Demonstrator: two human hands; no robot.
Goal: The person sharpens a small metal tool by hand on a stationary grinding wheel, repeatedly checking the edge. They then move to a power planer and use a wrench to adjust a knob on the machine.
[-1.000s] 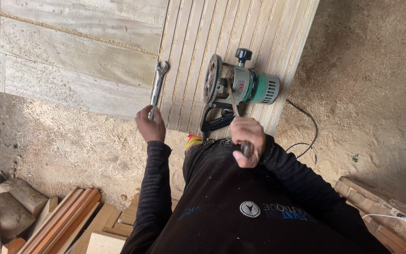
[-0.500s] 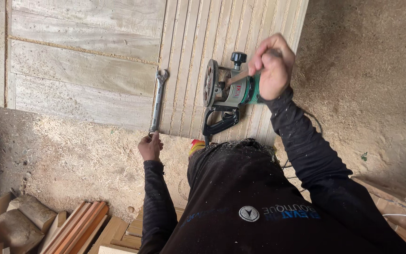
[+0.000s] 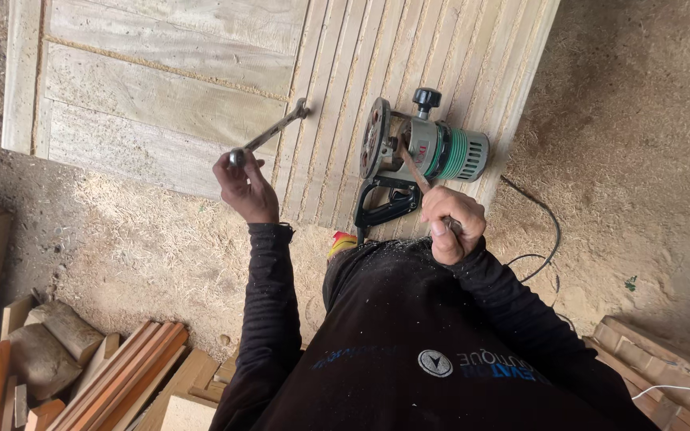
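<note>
On grooved panel (image 3: 409, 56): router (image 3: 423, 150) on side. Left hand (image 3: 245, 187) closed around wrench (image 3: 269, 134); right hand (image 3: 453, 225) fisted on second wrench (image 3: 410, 169) at router.

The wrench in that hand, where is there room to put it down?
The flat plank panel, beside the left hand holding the wrench, is bare. So is the sawdust floor beyond the grooved board. It is crowded around the router, its cord, the right hand, and the wood offcuts.
</note>
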